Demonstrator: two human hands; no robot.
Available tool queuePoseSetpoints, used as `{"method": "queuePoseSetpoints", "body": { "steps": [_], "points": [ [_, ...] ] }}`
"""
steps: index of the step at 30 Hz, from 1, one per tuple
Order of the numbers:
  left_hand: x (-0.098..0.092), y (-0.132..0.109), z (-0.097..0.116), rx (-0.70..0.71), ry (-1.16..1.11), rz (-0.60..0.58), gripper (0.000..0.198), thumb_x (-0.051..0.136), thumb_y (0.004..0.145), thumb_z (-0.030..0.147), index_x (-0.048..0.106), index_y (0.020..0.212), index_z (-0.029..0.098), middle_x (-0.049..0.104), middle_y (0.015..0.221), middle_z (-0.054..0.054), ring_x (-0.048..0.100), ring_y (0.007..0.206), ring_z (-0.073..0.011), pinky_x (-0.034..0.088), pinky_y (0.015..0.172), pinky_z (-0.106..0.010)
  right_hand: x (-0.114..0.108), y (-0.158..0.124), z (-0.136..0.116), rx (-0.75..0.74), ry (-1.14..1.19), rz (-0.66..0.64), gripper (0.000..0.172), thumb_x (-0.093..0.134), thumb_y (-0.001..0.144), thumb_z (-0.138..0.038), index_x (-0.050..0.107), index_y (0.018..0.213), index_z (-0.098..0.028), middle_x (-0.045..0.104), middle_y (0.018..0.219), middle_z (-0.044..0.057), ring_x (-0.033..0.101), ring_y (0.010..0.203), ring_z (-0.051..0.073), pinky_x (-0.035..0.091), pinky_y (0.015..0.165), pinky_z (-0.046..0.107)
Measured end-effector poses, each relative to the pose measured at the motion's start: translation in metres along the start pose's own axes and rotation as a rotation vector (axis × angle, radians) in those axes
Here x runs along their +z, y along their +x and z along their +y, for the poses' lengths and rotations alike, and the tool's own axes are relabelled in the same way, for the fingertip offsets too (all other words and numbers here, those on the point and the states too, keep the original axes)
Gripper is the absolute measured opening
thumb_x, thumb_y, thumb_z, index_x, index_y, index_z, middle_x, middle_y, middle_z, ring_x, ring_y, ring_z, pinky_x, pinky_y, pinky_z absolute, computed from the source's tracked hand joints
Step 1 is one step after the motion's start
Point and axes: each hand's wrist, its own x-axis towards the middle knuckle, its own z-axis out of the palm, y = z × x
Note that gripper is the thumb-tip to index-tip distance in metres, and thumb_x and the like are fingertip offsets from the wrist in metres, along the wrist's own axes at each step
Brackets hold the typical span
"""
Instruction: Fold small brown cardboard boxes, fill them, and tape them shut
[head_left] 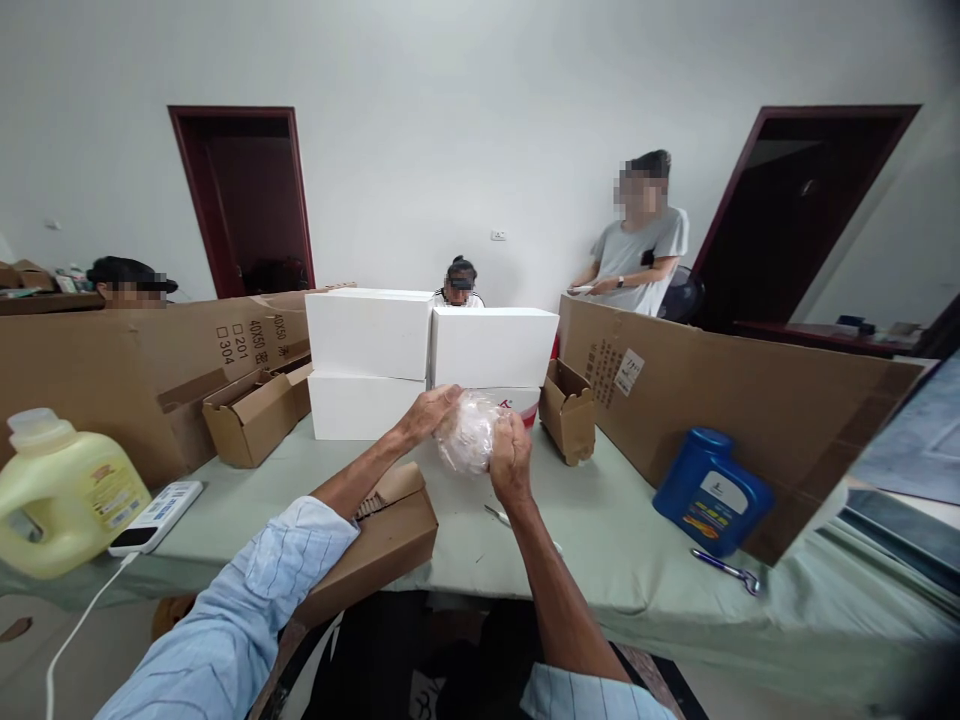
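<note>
Between my two hands is a rounded bundle of clear plastic wrap [469, 435], held up over the table; what lies inside it, if anything, I cannot make out. My left hand [435, 410] grips its upper left side. On its right side, my right hand [511, 458] is closed in a fist around the plastic. An open brown cardboard box [390, 530] sits under my left forearm at the table's front edge. Behind the bundle stand stacked white boxes [367, 335], one lower box showing red print. A small pale object [496, 514] lies near my right wrist.
A yellow jug [67, 490] and a white power strip [156, 517] stand at left. A blue bottle [712, 492] and a metal-ended tool [726, 571] are at right. Cardboard panels [720, 420] flank the green-covered table [600, 540]. Several people are beyond it.
</note>
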Motion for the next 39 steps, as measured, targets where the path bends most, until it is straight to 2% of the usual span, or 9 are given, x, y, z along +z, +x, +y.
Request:
{"method": "queuePoseSetpoints", "body": {
  "steps": [2,7,12,15,18,23,33,36,39],
  "points": [
    [0.0,0.002,0.004,0.003,0.002,0.02,0.063,0.067,0.081,0.08,0.07,0.082,0.017,0.062,0.075,-0.002,0.055,0.071,-0.0168,0.044,0.065,-0.028,-0.002,0.005,-0.002,-0.027,-0.017,-0.108,0.039,0.047,0.1,-0.051,0.068,0.093,-0.019,0.068,0.082,0.003,0.058,0.076,0.02,0.049,0.073,0.033],
    [0.011,-0.002,0.003,0.025,-0.002,0.13,0.063,0.067,0.082,0.078,0.057,0.065,0.018,0.05,0.063,0.003,0.043,0.062,-0.0124,0.036,0.058,-0.026,-0.002,0.013,-0.001,-0.032,-0.068,-0.149,0.058,0.04,0.104,-0.061,0.072,0.122,-0.017,0.072,0.128,0.015,0.062,0.121,0.028,0.046,0.11,0.045],
    [0.011,-0.007,-0.006,0.015,-0.057,0.205,0.058,0.067,0.085,0.073,0.061,0.07,0.017,0.054,0.065,0.002,0.045,0.064,-0.0125,0.038,0.061,-0.025,-0.004,0.026,0.005,0.019,-0.126,-0.174,0.065,0.041,0.102,-0.07,0.071,0.128,-0.019,0.072,0.131,0.014,0.064,0.123,0.031,0.049,0.11,0.047],
    [0.008,-0.004,-0.011,0.009,-0.091,0.317,0.053,0.068,0.087,0.068,0.062,0.072,0.017,0.055,0.069,0.002,0.047,0.069,-0.0131,0.039,0.065,-0.025,-0.003,0.027,0.009,0.073,-0.069,-0.095,0.073,0.041,0.099,-0.075,0.065,0.137,-0.018,0.07,0.131,0.015,0.066,0.116,0.03,0.056,0.099,0.046],
    [0.008,0.001,-0.014,-0.004,-0.132,0.401,0.05,0.065,0.088,0.066,0.061,0.075,0.018,0.055,0.072,0.003,0.047,0.072,-0.0129,0.04,0.066,-0.023,0.005,0.015,0.014,0.157,-0.04,-0.042,0.07,0.038,0.099,-0.076,0.065,0.126,-0.017,0.072,0.11,0.013,0.067,0.092,0.027,0.059,0.079,0.041],
    [0.005,0.003,-0.015,-0.116,-0.196,0.263,0.052,0.074,0.079,0.067,0.059,0.075,0.018,0.054,0.069,0.003,0.049,0.064,-0.0119,0.04,0.058,-0.023,0.019,-0.004,0.019,0.113,-0.069,0.064,0.054,0.032,0.102,-0.067,0.057,0.088,-0.021,0.063,0.084,0.005,0.053,0.08,0.021,0.05,0.08,0.038],
    [-0.002,0.007,-0.025,-0.175,-0.067,0.234,0.058,0.071,0.079,0.073,0.062,0.074,0.016,0.06,0.068,0.0,0.053,0.067,-0.0135,0.041,0.061,-0.024,0.012,0.006,0.029,0.254,-0.004,-0.133,0.052,0.047,0.095,-0.072,0.058,0.083,-0.022,0.053,0.068,-0.002,0.048,0.057,0.015,0.043,0.048,0.028],
    [-0.01,0.008,-0.02,-0.225,-0.025,0.16,0.059,0.071,0.081,0.073,0.071,0.088,0.015,0.072,0.08,-0.006,0.065,0.076,-0.0197,0.05,0.069,-0.028,0.008,0.007,0.044,0.363,-0.008,-0.123,0.052,0.048,0.093,-0.071,0.062,0.085,-0.021,0.052,0.062,-0.003,0.047,0.05,0.015,0.04,0.041,0.027],
    [-0.03,0.002,-0.002,-0.237,0.047,0.137,0.07,0.086,0.072,0.063,0.071,0.123,0.017,0.077,0.115,-0.014,0.072,0.104,-0.0284,0.056,0.086,-0.035,-0.002,0.004,0.07,0.476,-0.051,-0.06,0.055,0.044,0.093,-0.067,0.066,0.099,-0.017,0.057,0.065,-0.002,0.051,0.051,0.016,0.043,0.041,0.027]
  ]
}}
